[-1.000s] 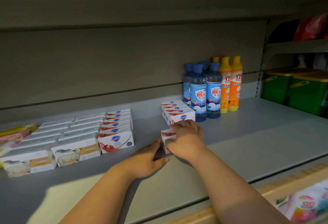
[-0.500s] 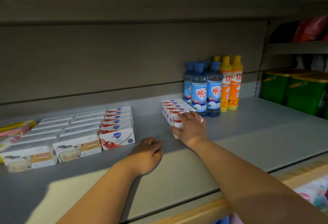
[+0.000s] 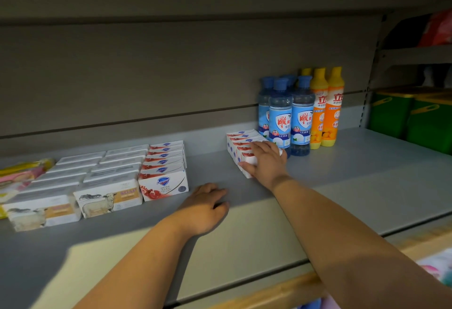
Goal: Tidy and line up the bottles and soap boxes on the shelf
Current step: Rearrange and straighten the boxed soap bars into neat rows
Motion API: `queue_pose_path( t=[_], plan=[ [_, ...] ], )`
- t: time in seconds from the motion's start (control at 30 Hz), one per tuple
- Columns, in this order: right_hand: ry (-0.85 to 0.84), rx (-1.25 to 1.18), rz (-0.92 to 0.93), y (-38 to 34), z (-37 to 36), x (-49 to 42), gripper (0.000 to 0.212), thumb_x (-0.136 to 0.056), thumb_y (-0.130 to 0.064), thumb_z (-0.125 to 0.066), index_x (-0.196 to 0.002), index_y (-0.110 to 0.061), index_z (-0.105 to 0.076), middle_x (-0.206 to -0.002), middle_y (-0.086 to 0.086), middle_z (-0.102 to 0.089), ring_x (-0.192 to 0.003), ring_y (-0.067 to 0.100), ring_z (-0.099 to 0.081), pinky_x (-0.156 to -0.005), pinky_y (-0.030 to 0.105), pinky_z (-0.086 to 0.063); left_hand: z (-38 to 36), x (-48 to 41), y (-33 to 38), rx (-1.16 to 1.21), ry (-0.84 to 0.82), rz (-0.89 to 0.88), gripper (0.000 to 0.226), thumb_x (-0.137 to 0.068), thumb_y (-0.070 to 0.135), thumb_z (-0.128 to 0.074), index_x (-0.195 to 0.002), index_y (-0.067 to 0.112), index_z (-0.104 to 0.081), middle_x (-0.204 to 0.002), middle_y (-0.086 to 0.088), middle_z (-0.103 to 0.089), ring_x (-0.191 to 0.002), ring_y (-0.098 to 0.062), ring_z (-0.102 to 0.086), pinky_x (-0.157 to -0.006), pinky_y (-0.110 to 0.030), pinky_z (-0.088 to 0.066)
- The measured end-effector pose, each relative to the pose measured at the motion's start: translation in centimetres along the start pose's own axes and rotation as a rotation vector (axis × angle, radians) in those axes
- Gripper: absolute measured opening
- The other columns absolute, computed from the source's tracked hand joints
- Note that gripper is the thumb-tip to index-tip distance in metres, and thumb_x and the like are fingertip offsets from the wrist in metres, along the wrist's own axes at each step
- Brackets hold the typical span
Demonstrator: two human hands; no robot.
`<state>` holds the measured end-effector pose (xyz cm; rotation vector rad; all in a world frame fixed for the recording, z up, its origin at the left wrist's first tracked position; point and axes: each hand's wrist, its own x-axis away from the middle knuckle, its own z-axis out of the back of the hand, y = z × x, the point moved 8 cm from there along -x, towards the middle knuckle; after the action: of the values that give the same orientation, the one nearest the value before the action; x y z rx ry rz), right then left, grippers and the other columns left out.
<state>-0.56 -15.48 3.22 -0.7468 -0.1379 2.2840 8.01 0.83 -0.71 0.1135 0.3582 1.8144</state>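
Head view: the right grip (image 3: 265, 162) clasps the front soap box (image 3: 249, 172), fingers curled over its top. The box sits at the near end of a short row of red-and-white boxes (image 3: 241, 140), just beside the blue bottles (image 3: 281, 122) on the shelf (image 3: 354, 181). The left grip (image 3: 205, 207) rests on the shelf, loosely curled and holding nothing, near the Safeguard box (image 3: 163, 185).

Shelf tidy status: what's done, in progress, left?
Done: the soap box rows on the left look lined up, and the blue bottles and orange bottles stand upright together. In hand: the right hand grips the front box of the short row beside the blue bottles; the left hand rests on the shelf. Left: probably seating that box flush.
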Motion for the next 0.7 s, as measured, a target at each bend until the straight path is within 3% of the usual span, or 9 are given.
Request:
queue_pose_path(
  t=[0.27, 0.47, 0.57, 0.63, 0.7],
  plan=[
    [0.07, 0.044, 0.022, -0.1, 0.1, -0.1, 0.056, -0.086, -0.055, -0.049, -0.132, -0.024, -0.044, -0.139, -0.002, -0.04, -0.128, 0.022, -0.029, -0.1, 0.045, -0.028, 0.3, 0.0, -0.1, 0.018, 0.007, 0.024, 0.046, -0.096, 0.038, -0.045, -0.142, 0.029, -0.041, -0.149, 0.004, -0.031, -0.137, -0.014, -0.024, -0.103, -0.014, -0.017],
    [0.189, -0.081, 0.034, -0.4, 1.8, 0.7, 0.057, -0.086, -0.051, -0.054, -0.132, -0.02, -0.045, -0.138, 0.0, -0.039, -0.133, 0.02, -0.024, -0.109, 0.043, -0.003, 1.2, 0.1, -0.5, 0.135, 0.044, 0.034, 0.04, -0.094, 0.033, -0.053, -0.133, 0.025, -0.053, -0.14, 0.004, -0.044, -0.129, -0.009, -0.039, -0.098, -0.011, -0.024],
    [0.31, -0.145, 0.192, -2.5, 3.5, 2.0, 0.037, -0.084, -0.028, -0.062, -0.117, -0.012, -0.06, -0.122, 0.008, -0.057, -0.121, 0.029, -0.042, -0.106, 0.045, -0.024, 2.4, 0.3, -0.9, 0.212, 0.126, 0.052, 0.03, -0.094, 0.027, -0.054, -0.122, 0.023, -0.063, -0.126, 0.005, -0.059, -0.11, -0.006, -0.053, -0.09, -0.013, -0.035],
    [0.211, -0.188, 0.355, -4.6, 3.0, 2.9, 0.029, -0.081, -0.015, -0.063, -0.109, -0.009, -0.065, -0.112, 0.012, -0.062, -0.111, 0.032, -0.05, -0.098, 0.043, -0.038, 4.0, 0.6, -1.5, 0.241, 0.284, 0.103, 0.023, -0.093, 0.023, -0.054, -0.111, 0.024, -0.069, -0.113, 0.004, -0.067, -0.1, -0.011, -0.061, -0.088, -0.021, -0.044],
    [-0.023, -0.15, 0.479, -6.9, 1.2, 4.2, 0.029, -0.084, -0.016, -0.059, -0.112, -0.011, -0.064, -0.116, 0.01, -0.059, -0.113, 0.028, -0.047, -0.097, 0.033, -0.036, 5.8, 1.2, -2.2, 0.195, 0.439, 0.164, 0.021, -0.091, 0.022, -0.054, -0.104, 0.025, -0.071, -0.102, 0.002, -0.071, -0.093, -0.017, -0.063, -0.077, -0.023, -0.044]
  ],
)
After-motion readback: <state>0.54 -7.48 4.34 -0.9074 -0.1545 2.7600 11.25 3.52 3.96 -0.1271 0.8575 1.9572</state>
